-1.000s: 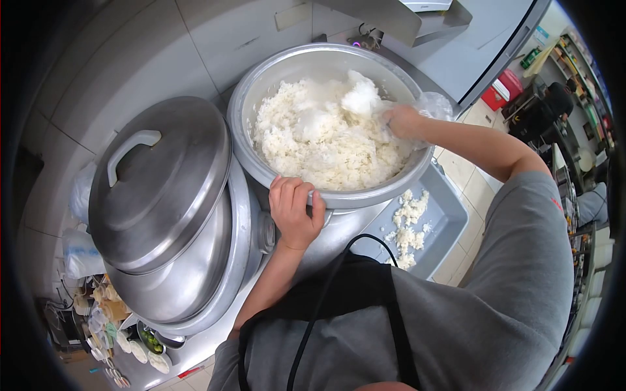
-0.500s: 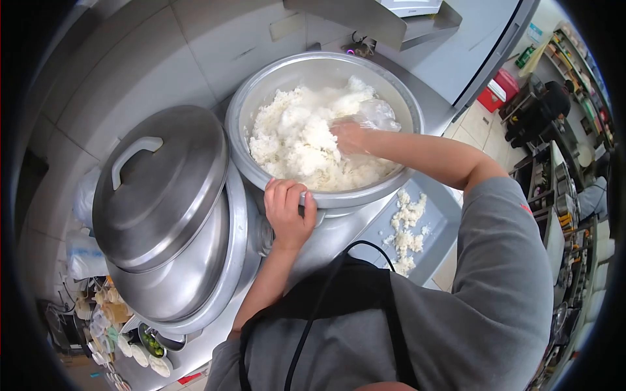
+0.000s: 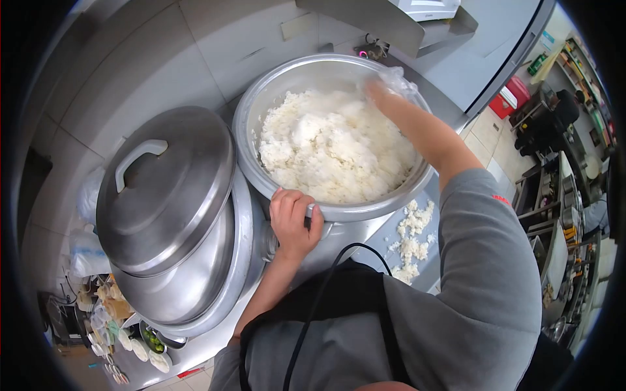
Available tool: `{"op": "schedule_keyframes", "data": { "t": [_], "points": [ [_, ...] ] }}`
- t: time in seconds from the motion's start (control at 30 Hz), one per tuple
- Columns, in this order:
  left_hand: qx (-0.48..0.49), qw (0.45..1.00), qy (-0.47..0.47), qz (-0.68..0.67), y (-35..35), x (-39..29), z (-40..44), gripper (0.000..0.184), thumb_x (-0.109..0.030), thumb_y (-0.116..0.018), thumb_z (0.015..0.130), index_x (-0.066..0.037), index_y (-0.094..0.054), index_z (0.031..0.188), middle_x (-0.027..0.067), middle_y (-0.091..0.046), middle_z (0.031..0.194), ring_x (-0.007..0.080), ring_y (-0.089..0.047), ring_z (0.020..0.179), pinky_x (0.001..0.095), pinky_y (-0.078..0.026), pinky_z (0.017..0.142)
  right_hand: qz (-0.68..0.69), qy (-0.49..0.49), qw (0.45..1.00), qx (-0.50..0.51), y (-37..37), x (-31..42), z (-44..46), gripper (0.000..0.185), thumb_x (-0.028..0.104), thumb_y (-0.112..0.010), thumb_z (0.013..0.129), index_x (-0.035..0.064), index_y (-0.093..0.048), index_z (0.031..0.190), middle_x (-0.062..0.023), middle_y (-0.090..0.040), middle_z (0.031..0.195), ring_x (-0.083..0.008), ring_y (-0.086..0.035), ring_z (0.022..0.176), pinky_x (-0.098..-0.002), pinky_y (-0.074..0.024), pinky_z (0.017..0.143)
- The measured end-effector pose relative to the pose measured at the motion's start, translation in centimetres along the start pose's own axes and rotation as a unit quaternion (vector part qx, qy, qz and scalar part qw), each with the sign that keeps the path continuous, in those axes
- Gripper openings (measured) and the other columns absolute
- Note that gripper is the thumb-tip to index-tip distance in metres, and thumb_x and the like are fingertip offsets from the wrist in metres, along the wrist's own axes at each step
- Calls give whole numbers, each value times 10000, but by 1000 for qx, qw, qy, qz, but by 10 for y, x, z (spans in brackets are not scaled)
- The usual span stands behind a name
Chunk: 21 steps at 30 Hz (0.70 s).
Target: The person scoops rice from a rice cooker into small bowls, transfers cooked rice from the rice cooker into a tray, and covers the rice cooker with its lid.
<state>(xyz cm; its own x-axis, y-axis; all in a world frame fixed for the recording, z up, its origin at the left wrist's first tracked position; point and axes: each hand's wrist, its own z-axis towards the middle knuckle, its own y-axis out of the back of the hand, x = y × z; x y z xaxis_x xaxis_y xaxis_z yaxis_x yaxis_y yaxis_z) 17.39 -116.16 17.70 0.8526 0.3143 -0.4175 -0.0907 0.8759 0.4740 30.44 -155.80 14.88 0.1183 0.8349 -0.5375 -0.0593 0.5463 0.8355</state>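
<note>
A wide metal pot (image 3: 246, 146) holds a mound of steaming white rice (image 3: 332, 146). My left hand (image 3: 297, 221) is wrapped round the handle on the near side of the pot, thumb to the right. My right hand (image 3: 376, 92) is over the far right part of the pot, above the rice and close to the rim. Clear crinkled plastic (image 3: 398, 83) is about this hand. Motion blur and the plastic hide its fingers, so whether it holds anything does not show.
A second large pot with a domed metal lid (image 3: 166, 189) stands to the left. Clumps of rice lie on a grey tray (image 3: 375, 251) at the near right. Small dishes and a bowl of green pieces (image 3: 152, 340) sit lower left. A person (image 3: 564, 111) stands far right.
My right hand has come up out of the rice and moved to the far right rim, along with the plastic. My left hand stays on the handle. The view has shifted slightly.
</note>
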Motion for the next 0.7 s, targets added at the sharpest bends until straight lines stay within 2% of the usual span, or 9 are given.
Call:
{"op": "schedule_keyframes", "data": {
  "t": [0.07, 0.2, 0.3, 0.37, 0.5, 0.57, 0.6, 0.63, 0.7],
  "points": [
    [1, 1000, 1, 2, 1, 1, 1, 153, -150, -581, 687, -52, -562, 803, 91, -506, 857, 278, -474, 877, 437, -361, 861, 12, 22, 1000, -9, -14, -6, -5, 344, 164, -517, 737, 119, -575, 1074, -124, -547, 1085, -231, -484, 1064, -346, -372, 909],
    [-1, 1000, 5, -6, 0, 1, 1, 157, -148, -579, 677, -52, -562, 800, 90, -511, 850, 276, -480, 869, 433, -364, 852, 134, 29, 990, 29, 22, -20, -28, 396, 148, -496, 735, 137, -535, 1129, -111, -555, 1078, -263, -495, 1048, -367, -381, 901],
    [-2, 1000, 3, -5, 0, 1, 2, 157, -145, -578, 671, -52, -563, 796, 89, -513, 846, 274, -483, 864, 431, -365, 849, 109, 45, 990, 71, 37, -26, -26, 301, 133, -420, 785, 116, -568, 1047, -100, -591, 972, -263, -542, 955, -370, -417, 857],
    [0, 1000, 5, -4, 0, 1, 1, 156, -143, -578, 669, -52, -563, 794, 89, -513, 844, 273, -484, 862, 430, -364, 848, 200, 97, 974, 49, 25, -38, -21, 278, 132, -445, 780, 110, -574, 1025, -101, -607, 889, -261, -568, 879, -366, -443, 802],
    [1, 1000, 6, -7, 0, 2, 0, 157, -143, -578, 667, -52, -563, 793, 90, -515, 839, 272, -484, 858, 429, -364, 845, 185, 148, 972, -4, 13, -27, -21, 241, 133, -472, 767, 124, -590, 977, -99, -603, 862, -250, -567, 865, -341, -447, 779],
    [0, 1000, 6, -6, 0, 4, 1, 157, -143, -577, 667, -51, -563, 794, 90, -516, 837, 271, -485, 856, 429, -364, 844, -14, 248, 961, 121, 9, -11, -26, 315, 114, -516, 687, 124, -586, 994, -95, -586, 827, -249, -570, 810, -351, -444, 766],
    [-4, 1000, 4, -7, 0, 4, 1, 156, -143, -577, 668, -51, -563, 794, 90, -517, 838, 272, -485, 855, 429, -364, 843, -14, 250, 960, 122, 2, -9, -32, 315, 114, -516, 687, 124, -586, 994, -95, -586, 827, -249, -570, 810, -351, -444, 766],
    [-8, 1000, 2, -9, -1, 4, 1, 155, -143, -576, 670, -51, -562, 793, 91, -518, 838, 272, -485, 854, 429, -364, 843, -94, 316, 941, 78, -6, -10, -41, 314, 125, -529, 688, 113, -582, 997, -95, -586, 837, -250, -575, 806, -343, -449, 758],
    [-8, 1000, 2, -6, -1, 3, 2, 152, -144, -574, 672, -52, -561, 792, 91, -517, 838, 272, -485, 854, 429, -366, 843, -171, 375, 910, 35, 9, -7, -63, 316, 136, -541, 689, 101, -577, 1001, -95, -585, 847, -252, -581, 802, -335, -454, 750]
  ]
}}
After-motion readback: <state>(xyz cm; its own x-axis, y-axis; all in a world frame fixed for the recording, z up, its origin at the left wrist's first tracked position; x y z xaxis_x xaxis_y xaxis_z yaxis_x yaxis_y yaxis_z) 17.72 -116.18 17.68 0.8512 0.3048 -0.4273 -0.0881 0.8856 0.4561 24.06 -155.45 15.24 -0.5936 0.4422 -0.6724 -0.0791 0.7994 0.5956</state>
